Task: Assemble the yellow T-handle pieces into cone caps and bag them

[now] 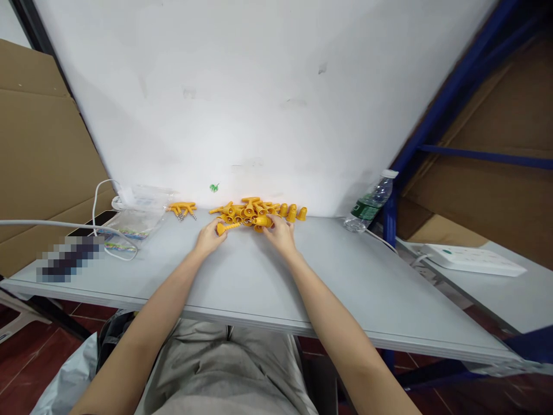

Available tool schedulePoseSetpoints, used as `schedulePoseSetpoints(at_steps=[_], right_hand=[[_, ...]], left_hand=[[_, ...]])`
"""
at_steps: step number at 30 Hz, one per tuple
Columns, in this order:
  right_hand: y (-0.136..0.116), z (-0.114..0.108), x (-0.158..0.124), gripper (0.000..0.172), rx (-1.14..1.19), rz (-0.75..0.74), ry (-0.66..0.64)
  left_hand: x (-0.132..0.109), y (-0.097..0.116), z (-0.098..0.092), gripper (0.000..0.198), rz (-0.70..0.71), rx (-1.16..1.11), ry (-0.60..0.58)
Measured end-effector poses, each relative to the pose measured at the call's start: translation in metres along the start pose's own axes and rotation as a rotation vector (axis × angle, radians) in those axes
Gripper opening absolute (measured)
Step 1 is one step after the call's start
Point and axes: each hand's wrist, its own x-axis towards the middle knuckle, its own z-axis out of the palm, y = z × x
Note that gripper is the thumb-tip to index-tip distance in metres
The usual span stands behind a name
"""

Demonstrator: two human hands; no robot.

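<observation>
My left hand [209,237] is closed on the yellow handle of a corkscrew [228,227], its metal spiral pointing right. A bell-shaped yellow cap [261,221] is pinched in my right hand [280,234], its end close to the spiral's tip; whether the two touch I cannot tell. Just behind both hands lies a pile of yellow corkscrew parts [250,207], partly hidden by my fingers. Several yellow caps [303,214] stand to the right of the pile. Farther left, yellow T-handles with metal spirals [183,208] lie together.
The grey table [250,282] meets a white panel [268,115] at the back. Clear plastic bags [140,222] and a white cable [64,223] are on the left. A plastic bottle [371,202] leans at the right, near a blue post and a white power strip [475,259].
</observation>
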Motion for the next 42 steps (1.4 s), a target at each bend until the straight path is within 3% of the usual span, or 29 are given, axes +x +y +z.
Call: schedulePoseSetpoints(at_steps=[9,27,31,42], right_hand=[[0.003,0.007,0.001,0.031,-0.071,-0.116,0.107],[-0.013,-0.001,-0.005,0.044,-0.233,-0.223,0.092],[-0.015,-0.001,-0.004,0.042,-0.268,-0.233,0.103],[-0.011,0.003,-0.002,0.024,-0.297,-0.26,0.175]], left_hand=[[-0.001,0.003,-0.003,0.035,0.022,0.04,-0.018],[-0.005,0.007,-0.004,0.039,0.013,0.212,-0.085],[-0.004,0.012,-0.008,0.039,-0.032,0.241,-0.079],[-0.006,0.021,-0.012,0.039,0.022,0.319,-0.03]])
